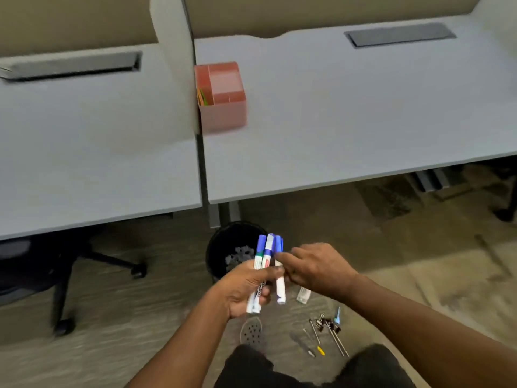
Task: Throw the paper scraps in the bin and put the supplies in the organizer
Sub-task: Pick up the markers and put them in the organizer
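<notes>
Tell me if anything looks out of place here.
Yes. Supplies lie on the carpet instead of the desk: binder clips, thin metal rods, a small yellow piece and a clear item. The pink organizer sits far off on the desk, while the left hand holds markers.

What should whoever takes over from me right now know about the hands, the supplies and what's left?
Left hand: grips a bunch of blue-capped markers, caps up.
Right hand: its fingers touch the markers; whether they pinch one is unclear.
Pink organizer: on the desk against the divider, coloured items in its left compartment.
Black bin: on the floor under the desk edge, paper scraps already inside.
Left: markers into the organizer; then binder clips, metal rods, a small clear item and other small bits on the floor.
</notes>
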### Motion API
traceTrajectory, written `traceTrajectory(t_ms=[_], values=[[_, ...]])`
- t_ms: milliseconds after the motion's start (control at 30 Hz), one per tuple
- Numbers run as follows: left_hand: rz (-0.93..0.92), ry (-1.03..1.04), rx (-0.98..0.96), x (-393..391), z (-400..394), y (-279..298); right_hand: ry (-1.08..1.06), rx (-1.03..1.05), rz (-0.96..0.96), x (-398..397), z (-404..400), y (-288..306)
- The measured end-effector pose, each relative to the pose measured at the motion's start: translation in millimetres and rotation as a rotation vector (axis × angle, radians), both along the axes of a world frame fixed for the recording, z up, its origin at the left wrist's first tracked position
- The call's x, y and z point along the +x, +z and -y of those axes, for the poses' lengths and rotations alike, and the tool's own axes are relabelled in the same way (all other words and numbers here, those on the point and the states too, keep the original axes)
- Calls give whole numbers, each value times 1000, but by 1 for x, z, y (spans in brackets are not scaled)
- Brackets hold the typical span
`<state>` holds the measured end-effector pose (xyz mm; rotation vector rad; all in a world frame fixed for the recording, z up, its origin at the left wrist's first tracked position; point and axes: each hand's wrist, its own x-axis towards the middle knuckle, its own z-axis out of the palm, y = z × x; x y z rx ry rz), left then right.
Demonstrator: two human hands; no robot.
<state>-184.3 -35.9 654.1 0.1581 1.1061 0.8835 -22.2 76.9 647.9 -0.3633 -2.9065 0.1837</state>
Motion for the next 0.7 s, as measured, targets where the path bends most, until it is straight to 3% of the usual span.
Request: traceTrajectory(t_ms=[67, 200, 267, 400, 533, 700], values=[[-92, -5, 29, -15, -5, 18, -127, -90, -30, -15, 6, 19], [-307, -35, 106, -42, -20, 49, -555, -804, -192, -38, 7, 62], [-401, -80, 147, -50, -32, 63, -654, -974, -191, -49, -4, 76], [-570, -165, 201, -62, -67, 81, -700, -1067, -141, -68, -40, 82], [-676, -226, 220, -79, -106, 84, -615, -1232, -126, -92, -83, 80], [-738, -63, 177, -105, -173, 81, -617, -1342, -177, -134, -162, 74]])
